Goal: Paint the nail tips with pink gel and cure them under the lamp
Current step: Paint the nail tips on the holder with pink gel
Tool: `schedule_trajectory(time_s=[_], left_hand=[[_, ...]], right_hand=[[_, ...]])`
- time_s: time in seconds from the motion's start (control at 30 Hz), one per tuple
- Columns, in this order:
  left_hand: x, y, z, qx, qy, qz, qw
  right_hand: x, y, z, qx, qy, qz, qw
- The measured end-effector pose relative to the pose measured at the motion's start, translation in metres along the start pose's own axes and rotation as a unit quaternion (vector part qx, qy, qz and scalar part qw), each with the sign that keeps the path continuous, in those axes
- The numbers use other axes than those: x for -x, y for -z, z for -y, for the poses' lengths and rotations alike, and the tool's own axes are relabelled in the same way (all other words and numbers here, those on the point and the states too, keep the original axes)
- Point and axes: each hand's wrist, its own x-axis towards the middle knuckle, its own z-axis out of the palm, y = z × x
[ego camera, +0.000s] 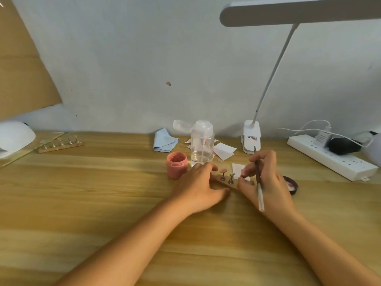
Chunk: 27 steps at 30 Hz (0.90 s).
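Observation:
A small wooden nail stand [226, 183] lies between my hands on the table, with metal pegs carrying nail tips; one tip [223, 171] is pink. My left hand [201, 186] grips the stand's left end between fingers and thumb. My right hand [266, 178] holds a thin brush [259, 183] and its fingertips meet at the stand's right end. An open jar of pink gel [176, 165] stands just left of my left hand. Its dark lid [291, 184] lies to the right, behind my right hand. The white curing lamp [14, 137] sits at the far left edge.
A second wooden stand [61, 144] with several pegs lies near the curing lamp. A clear pump bottle [201, 144], a blue cloth [165, 140] and white paper pads [223, 150] sit behind the jar. A clip desk lamp [251, 136] and a white power strip [332, 156] stand at the right.

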Motion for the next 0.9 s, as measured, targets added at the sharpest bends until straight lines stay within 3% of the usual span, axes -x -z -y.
schedule_trajectory(time_s=[0.6, 0.9], left_hand=[[-0.0017, 0.0065, 0.0043, 0.066, -0.040, 0.000, 0.997], [0.0018, 0.0026, 0.0019, 0.049, -0.073, -0.049, 0.995]], right_hand=[[0.0017, -0.0025, -0.0086, 0.024, 0.057, 0.043, 0.997], [0.0034, 0.0000, 0.0004, 0.043, 0.058, 0.046, 0.996]])
